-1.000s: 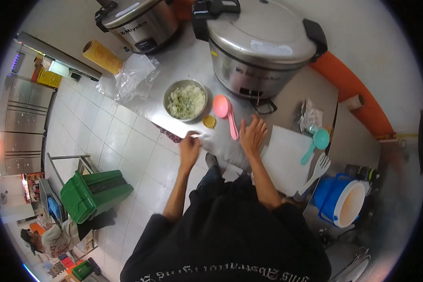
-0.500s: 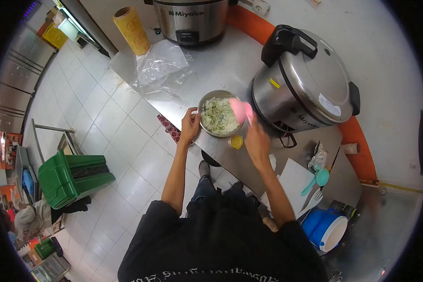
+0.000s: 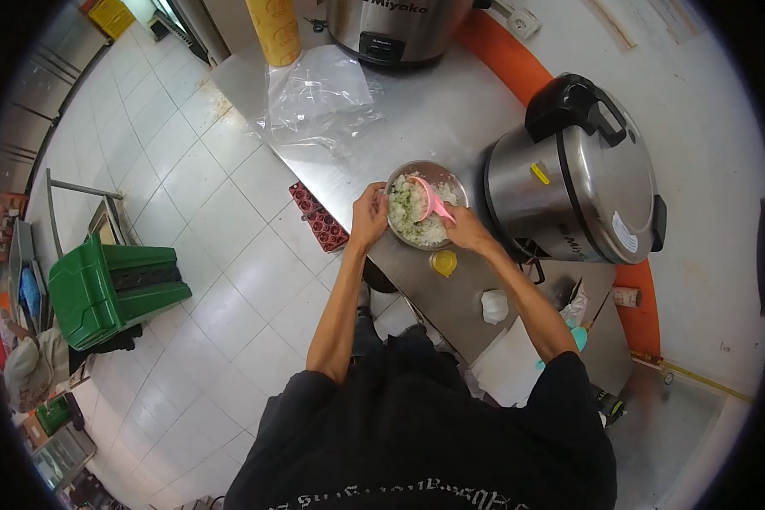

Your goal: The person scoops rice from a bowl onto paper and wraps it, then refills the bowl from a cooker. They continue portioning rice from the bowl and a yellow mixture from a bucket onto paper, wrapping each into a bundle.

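A round metal bowl (image 3: 462, 184) holds white rice (image 3: 415, 229) with green bits, on the steel table near its front edge. My left hand (image 3: 370, 216) grips the bowl's left rim. In my right hand (image 3: 467, 228) is the handle of a pink scoop (image 3: 434, 199), whose head is down in the rice. Just below the bowl stands a small container with a yellow top (image 3: 443, 263). A white crumpled item (image 3: 495, 306) lies on the table, left of my right forearm.
Right of the bowl is a large rice cooker (image 3: 527, 187); another cooker (image 3: 387, 30) stands at the back. Clear plastic (image 3: 319, 93) and a yellow roll (image 3: 274, 32) lie at the table's left. A green bin (image 3: 115, 289) and a person (image 3: 34, 365) are at far left.
The pink scoop has gone from the bowl's right rim down into the rice, with my right hand closer to the bowl. The view has shifted; my left hand is still at the rim.
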### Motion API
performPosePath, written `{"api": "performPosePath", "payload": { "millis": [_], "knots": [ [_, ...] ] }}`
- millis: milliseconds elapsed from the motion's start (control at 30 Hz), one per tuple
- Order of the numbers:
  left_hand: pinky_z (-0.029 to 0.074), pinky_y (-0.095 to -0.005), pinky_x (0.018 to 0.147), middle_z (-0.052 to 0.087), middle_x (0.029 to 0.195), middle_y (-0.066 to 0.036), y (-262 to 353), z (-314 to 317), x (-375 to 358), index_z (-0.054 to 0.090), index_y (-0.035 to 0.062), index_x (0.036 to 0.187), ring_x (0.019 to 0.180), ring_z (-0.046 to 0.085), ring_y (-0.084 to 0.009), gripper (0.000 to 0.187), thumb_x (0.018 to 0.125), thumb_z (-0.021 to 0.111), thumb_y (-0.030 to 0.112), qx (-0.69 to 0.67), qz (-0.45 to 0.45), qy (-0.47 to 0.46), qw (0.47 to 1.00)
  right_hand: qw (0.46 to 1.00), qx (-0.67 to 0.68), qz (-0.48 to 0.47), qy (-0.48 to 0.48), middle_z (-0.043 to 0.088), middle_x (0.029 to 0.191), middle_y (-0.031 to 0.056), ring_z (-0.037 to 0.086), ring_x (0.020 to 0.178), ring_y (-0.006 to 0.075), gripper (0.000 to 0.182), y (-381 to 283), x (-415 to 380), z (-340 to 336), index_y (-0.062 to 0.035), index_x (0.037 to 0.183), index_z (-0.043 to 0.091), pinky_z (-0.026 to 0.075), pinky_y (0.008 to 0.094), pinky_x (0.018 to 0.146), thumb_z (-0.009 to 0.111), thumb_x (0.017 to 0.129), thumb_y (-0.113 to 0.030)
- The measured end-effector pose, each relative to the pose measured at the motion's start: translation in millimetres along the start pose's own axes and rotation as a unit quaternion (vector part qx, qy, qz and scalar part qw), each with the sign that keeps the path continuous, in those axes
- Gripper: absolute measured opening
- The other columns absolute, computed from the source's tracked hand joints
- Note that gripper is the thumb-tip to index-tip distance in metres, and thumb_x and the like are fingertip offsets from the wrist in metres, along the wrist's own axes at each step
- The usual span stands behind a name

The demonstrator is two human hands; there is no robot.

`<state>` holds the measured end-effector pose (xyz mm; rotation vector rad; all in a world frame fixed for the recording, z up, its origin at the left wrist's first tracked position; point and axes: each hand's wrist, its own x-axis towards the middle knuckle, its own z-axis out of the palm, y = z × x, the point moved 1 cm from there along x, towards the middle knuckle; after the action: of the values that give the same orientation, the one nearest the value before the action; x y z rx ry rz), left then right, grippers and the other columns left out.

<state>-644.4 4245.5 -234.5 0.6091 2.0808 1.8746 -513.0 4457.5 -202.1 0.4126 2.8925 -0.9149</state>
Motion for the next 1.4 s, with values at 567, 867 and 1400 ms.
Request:
{"api": "performPosePath", "payload": {
  "millis": [567, 867, 1400],
  "knots": [
    [0.039, -0.0277, 0.055, 0.048, 0.064, -0.002, 14.7, 7.6, 25.7, 0.064, 0.0022, 0.114, 0.059, 0.044, -0.0099, 0.020, 0.095, 0.061, 0.007, 0.029, 0.019, -0.032, 0.999, 0.961, -0.249, 0.115, 0.032, 0.067, 0.095, 0.0230, 0.069, 0.082, 0.0401, 0.056, -72.3, -31.2, -60.1, -0.0036, 0.146, 0.044, 0.055, 0.0510, 0.072, 0.057, 0.092, -0.013],
    [0.043, -0.0349, 0.057, 0.056, 0.064, -0.012, 23.1, 12.3, 24.2, 0.063, 0.0017, 0.112, 0.056, 0.051, -0.0225, 0.019, 0.093, 0.060, 0.006, 0.064, 0.025, -0.014, 0.998, 0.996, -0.084, 0.009, -0.021, 0.067, 0.078, 0.0233, 0.070, 0.071, 0.0370, 0.050, -12.0, -22.6, -7.9, 0.0049, 0.139, 0.050, 0.055, 0.0473, 0.065, 0.056, 0.090, -0.006],
    [0.046, -0.0331, 0.052, 0.058, 0.066, -0.009, 31.5, 1.7, 37.9, 0.066, -0.0007, 0.115, 0.054, 0.057, -0.0159, 0.024, 0.092, 0.061, 0.004, 0.034, -0.043, -0.082, 0.995, 0.773, 0.569, 0.280, -0.023, 0.048, 0.064, -0.0013, 0.036, 0.040, 0.0043, 0.047, -10.7, -71.7, -15.6, -0.0116, 0.146, 0.051, 0.024, 0.0231, 0.032, 0.059, 0.101, -0.022]
  ]
}}
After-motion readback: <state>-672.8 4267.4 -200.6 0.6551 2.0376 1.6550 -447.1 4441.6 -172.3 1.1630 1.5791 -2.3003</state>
